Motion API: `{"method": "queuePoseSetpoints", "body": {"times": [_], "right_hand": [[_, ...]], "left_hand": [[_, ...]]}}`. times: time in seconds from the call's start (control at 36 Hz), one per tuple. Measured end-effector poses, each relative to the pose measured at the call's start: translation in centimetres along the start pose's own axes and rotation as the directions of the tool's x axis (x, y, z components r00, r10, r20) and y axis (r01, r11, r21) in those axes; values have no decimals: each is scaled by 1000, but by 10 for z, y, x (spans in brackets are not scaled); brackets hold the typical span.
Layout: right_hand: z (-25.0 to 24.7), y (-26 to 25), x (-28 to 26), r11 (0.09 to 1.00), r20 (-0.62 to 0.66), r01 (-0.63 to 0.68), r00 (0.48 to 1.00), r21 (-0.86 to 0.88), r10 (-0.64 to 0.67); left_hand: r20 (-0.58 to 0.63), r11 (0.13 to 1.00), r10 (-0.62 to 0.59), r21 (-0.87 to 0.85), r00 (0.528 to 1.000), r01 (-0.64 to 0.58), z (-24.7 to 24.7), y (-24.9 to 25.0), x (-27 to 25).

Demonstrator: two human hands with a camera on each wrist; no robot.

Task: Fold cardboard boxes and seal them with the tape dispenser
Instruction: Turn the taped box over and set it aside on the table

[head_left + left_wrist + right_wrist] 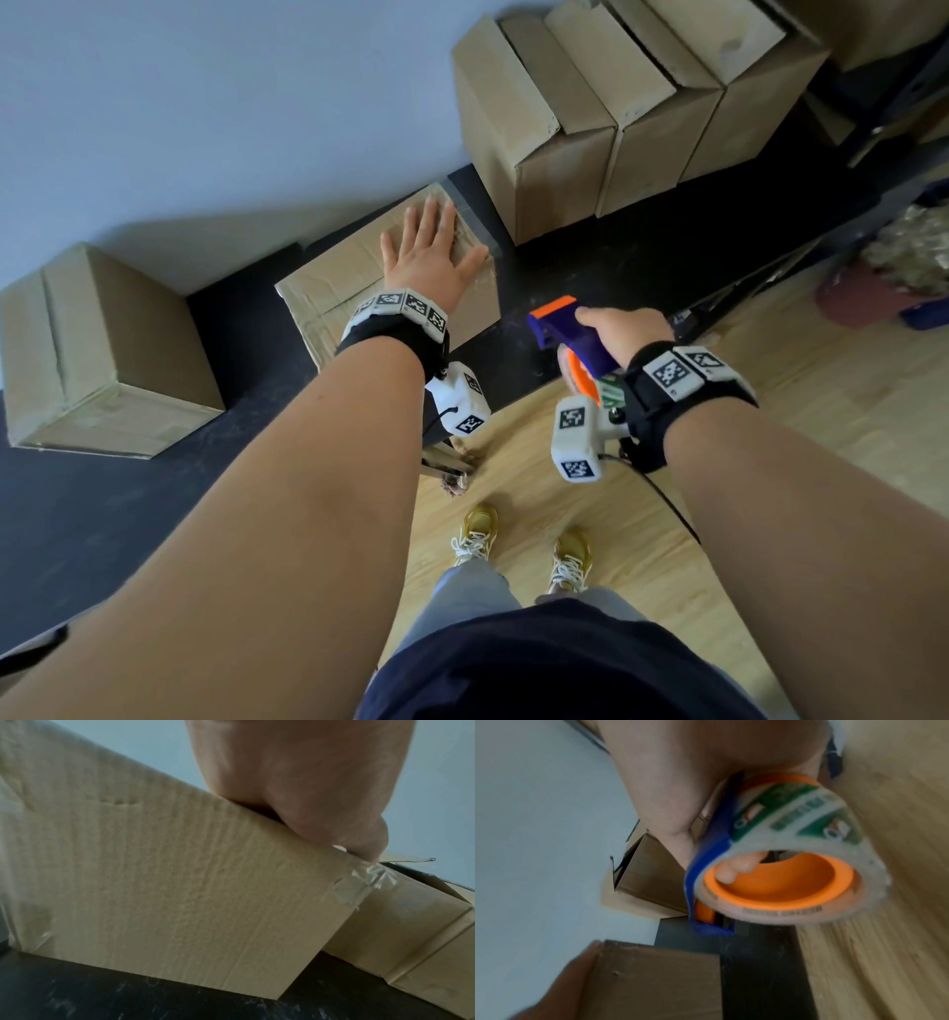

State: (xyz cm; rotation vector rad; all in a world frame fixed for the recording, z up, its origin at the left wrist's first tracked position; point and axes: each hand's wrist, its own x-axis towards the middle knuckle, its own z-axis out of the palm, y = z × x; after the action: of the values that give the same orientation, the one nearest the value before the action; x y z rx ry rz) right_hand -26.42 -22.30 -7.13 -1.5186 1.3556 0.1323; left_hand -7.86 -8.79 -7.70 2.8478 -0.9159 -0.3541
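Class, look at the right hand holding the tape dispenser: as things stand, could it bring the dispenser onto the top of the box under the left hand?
Probably yes. The right hand holds the tape dispenser just beside the box, with nothing between them. The left hand lies flat on the box's far top, leaving the near part bare.

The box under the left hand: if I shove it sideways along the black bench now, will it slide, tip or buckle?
Probably slides easily: the box sits flat on the smooth black bench and looks light for its size. Its corrugated walls are creased, so a hard push may dent them. The left hand lies flat on top, which should prevent tipping. The right hand only grips the tape dispenser.
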Motion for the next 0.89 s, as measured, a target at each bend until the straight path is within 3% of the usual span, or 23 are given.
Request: {"method": "queuePoseSetpoints", "body": {"times": [0.14,0.33,0.44,0.5,0.61,0.72,0.89], "right_hand": [[6,-17,12,998,-29,64,997,-14,-65],[29,-34,30,976,-23,138,989,-170,-144],[34,-36,42,899,25,244,967,-364,-252],[35,-37,47,872,83,309,950,-380,-301],[40,-32,58,759,136,468,877,-452,-460],[43,-30,65,751,189,385,922,-536,-338],[48,-33,71,732,228,389,921,-560,-315]], "left_hand": [[-15,999,7,52,1000,-6,4,1,-2],[-30,993,0,122,1000,4,8,3,-1],[-25,989,-10,146,1000,14,7,7,-1],[-28,989,-14,149,1000,18,7,9,-1],[-45,989,-12,150,999,18,8,9,-1],[-54,979,8,206,999,4,10,8,-3],[-53,984,15,181,998,-5,10,6,-1]]}}
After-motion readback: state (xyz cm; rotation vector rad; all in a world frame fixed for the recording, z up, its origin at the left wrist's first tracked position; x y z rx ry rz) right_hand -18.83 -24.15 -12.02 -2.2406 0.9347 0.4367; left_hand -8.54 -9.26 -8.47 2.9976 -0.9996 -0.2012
